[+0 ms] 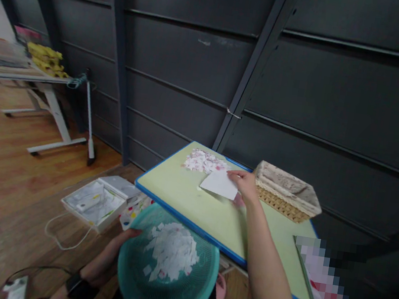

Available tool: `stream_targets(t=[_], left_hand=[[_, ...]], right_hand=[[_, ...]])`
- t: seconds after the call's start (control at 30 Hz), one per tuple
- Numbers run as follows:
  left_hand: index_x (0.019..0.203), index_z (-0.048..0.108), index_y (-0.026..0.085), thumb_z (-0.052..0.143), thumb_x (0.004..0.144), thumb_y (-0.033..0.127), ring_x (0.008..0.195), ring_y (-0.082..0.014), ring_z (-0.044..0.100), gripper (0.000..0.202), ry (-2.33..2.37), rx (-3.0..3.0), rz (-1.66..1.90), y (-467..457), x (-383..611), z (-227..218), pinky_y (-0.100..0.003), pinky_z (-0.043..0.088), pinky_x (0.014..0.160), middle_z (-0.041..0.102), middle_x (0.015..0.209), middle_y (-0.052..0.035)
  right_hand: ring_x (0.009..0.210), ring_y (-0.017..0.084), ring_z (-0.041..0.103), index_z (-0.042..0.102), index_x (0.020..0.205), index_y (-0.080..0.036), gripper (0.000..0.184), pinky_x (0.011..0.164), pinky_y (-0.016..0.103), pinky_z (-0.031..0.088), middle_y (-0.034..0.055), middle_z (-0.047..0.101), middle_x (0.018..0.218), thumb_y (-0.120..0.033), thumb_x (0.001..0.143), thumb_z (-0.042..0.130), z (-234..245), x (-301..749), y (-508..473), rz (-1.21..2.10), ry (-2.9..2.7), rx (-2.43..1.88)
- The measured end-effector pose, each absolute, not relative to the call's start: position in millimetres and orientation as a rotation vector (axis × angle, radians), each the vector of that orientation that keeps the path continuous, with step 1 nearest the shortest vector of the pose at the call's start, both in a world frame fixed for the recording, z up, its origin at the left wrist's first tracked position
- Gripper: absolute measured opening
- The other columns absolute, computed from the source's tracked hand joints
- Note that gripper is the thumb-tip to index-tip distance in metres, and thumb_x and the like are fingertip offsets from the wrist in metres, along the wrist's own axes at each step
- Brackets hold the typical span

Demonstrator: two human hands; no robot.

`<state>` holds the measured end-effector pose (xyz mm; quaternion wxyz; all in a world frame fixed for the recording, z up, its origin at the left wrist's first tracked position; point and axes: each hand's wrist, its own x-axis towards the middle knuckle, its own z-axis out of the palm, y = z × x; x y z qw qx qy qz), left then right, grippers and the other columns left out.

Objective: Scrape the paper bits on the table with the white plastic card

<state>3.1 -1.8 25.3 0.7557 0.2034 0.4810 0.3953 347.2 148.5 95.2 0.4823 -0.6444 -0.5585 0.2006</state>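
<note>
Now, a white card point(219, 184) is held by the right hand point(244, 182), pinched by its right end over the pale yellow desk point(184, 198). A dark shadow is seen under the card, so it seems to be lifted a little on the near side. A heap of small paper bits point(203, 161) is spread on the desk, just past the card and a bit to its left. Whether the heap is touched by the card cannot be told. The heap is stretched mostly from left to right, close to the far edge of the desk, and the card is pointed left from the hand, along the near side of the heap. So the right hand is placed much nearer to the heap than the left hand point(118, 243). The rim of a round green basket point(126, 286) is gripped by the left hand, with the thumb laid on top; the other fingers are mostly hidden. More paper bits point(173, 251) are piled in the green basket, below the near edge of the desk. A woven basket point(283, 205) with a cloth lining is set to the right of the right hand.
</note>
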Motion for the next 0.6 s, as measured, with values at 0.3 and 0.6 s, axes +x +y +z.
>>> stream_targets(t=[0.3,0.6], left_hand=[[0.128,0.046,0.013,0.061,0.076,0.032,0.074,-0.0251,0.072,0.057,0.979,0.459,0.833,0,0,14,-0.035,0.056,0.072,0.078,0.081,-0.0046],[0.116,0.057,0.014,0.062,0.075,0.031,0.073,-0.0281,0.072,0.046,0.993,0.432,0.825,-1,1,22,-0.039,0.055,0.074,0.078,0.082,-0.0061]], right_hand=[[0.069,0.018,0.061,0.075,0.082,-0.013,0.032,0.060,0.027,0.044,0.0086,0.072,0.082,-0.037,0.065,0.063,92,310,140,0.690,-1.623,-1.406],[0.065,0.018,0.061,0.074,0.087,-0.013,0.041,0.055,0.027,0.042,0.0098,0.072,0.083,-0.043,0.060,0.070,101,321,136,0.819,-1.316,-1.295]])
